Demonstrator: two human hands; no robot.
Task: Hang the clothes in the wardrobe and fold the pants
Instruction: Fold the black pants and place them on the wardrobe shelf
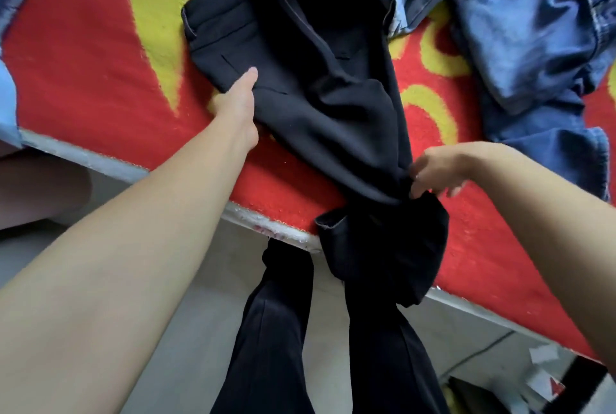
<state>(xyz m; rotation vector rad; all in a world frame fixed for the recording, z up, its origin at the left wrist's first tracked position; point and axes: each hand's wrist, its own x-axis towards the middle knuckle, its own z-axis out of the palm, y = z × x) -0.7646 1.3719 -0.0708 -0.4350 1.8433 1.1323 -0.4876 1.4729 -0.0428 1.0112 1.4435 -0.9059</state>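
- The black trousers of smooth woven cloth [320, 86] lie on the bed with the red and yellow pile blanket [83, 56], waistband end far from the person and toward the left, leg end near the bed's front edge.
- Their long axis runs from the far left down to the near right, so it slants across the person's front instead of lying square to the edge.
- The left hand [238, 103] rests flat on the pocket area near the waistband, fingers straight and spread on the cloth, pinning it but not gripping it.
- The right hand [436, 170] is closed in a pinch on the bunched lower leg cloth, just where the trousers reach the bed edge; the hems spill over the edge in a loose clump below it.
- The two hands are well apart, one at each end of the garment.
- The right hand is nearer the free end, so it looks like the one to carry the legs up along the slanting axis toward the waistband, with the left holding the anchor.
- A pile of blue denim jeans [533, 33] lies at the far right, touching the trousers' upper edge, and might catch in the fold.
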